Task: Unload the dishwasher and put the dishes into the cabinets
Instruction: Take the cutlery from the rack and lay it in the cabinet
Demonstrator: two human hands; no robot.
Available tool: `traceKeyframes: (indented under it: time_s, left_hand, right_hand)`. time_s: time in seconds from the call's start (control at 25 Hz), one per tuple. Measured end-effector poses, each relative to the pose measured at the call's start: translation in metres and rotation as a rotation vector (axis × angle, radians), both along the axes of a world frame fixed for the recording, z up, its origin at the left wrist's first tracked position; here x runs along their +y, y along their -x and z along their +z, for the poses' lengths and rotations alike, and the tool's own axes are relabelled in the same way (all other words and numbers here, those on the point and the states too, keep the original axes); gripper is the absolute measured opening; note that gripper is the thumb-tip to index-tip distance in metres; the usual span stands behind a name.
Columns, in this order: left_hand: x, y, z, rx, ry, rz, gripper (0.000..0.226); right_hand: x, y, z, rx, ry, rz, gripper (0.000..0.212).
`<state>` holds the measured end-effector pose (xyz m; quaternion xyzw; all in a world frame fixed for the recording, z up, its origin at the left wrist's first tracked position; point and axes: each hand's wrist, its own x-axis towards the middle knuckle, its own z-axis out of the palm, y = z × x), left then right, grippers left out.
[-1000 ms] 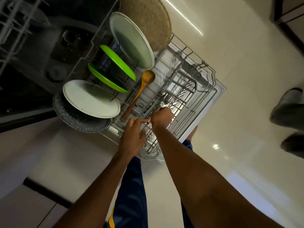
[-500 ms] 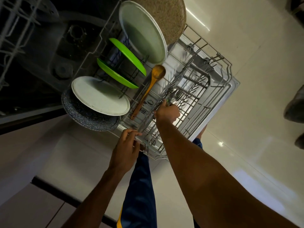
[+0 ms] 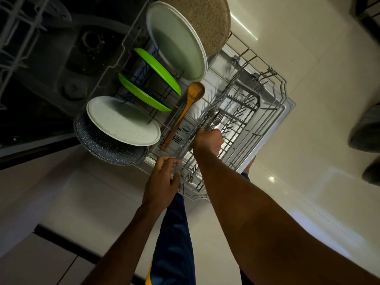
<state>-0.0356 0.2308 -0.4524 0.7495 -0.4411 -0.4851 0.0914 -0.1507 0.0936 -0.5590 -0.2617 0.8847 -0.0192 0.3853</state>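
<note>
Down in the pulled-out lower rack [image 3: 273, 112] of the dishwasher, the right hand [image 3: 208, 139] is closed around a bunch of metal cutlery [image 3: 213, 119]; fork tines poke out past the knuckles, but the handles are hidden in the fist and the pieces blur together, so how many there are cannot be told. The left hand [image 3: 162, 182] sits at the near edge of the rack with its fingers [image 3: 170, 160] curled over the wire; whether they pinch a wire or some small piece is too blurred to say.

Just left of the cutlery a wooden spoon [image 3: 186, 111] lies slanted across the wires, bowl end away from the person. Beyond it two green plates [image 3: 156, 68] stand on edge between a pale plate [image 3: 176, 41] at the back and a second pale plate [image 3: 123, 121] nearer the front. A dark speckled plate [image 3: 102, 148] sits behind that nearer one, mostly covered by it. A tan speckled round dish [image 3: 207, 19] leans at the far end, its top cut off by the frame.

The dishwasher tub [image 3: 61, 64] at left is dark and hard to read. Pale floor tiles [image 3: 308, 182] spread around, and a blue trouser leg [image 3: 174, 243] shows between the forearms.
</note>
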Motion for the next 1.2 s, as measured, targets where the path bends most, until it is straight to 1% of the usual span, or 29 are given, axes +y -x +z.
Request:
traceKeyframes:
  time_s: [0.16,0.44,0.52,0.68,0.88,1.04,1.2]
  left_hand:
    - [0.004,-0.002,-0.003,0.001,-0.016,-0.003,0.028]
    - [0.017,-0.009,0.001,-0.005,-0.061,0.036,0.028]
    - [0.020,-0.010,0.000,0.001,-0.060,0.050,0.029]
    - [0.021,-0.007,-0.002,0.008,-0.061,0.074,0.028]
    - [0.015,-0.001,-0.011,0.013,-0.047,0.063,0.032]
    - [-0.001,0.003,-0.014,0.014,-0.012,0.056,0.032]
    - [-0.020,0.008,-0.017,0.018,0.022,0.060,0.030]
  right_hand:
    - [-0.003,0.004,-0.002,0.010,-0.034,0.151,0.022]
    - [-0.003,0.004,-0.008,-0.054,-0.035,0.102,0.021]
    - [-0.002,0.005,-0.008,-0.053,-0.039,0.118,0.018]
    - [0.000,0.005,-0.006,-0.070,-0.049,0.142,0.020]
    - [0.000,0.009,-0.003,-0.132,-0.008,0.077,0.020]
    - [0.001,0.012,0.001,-0.126,-0.028,0.141,0.025]
    - [0.003,0.015,0.004,-0.160,0.002,0.026,0.025]
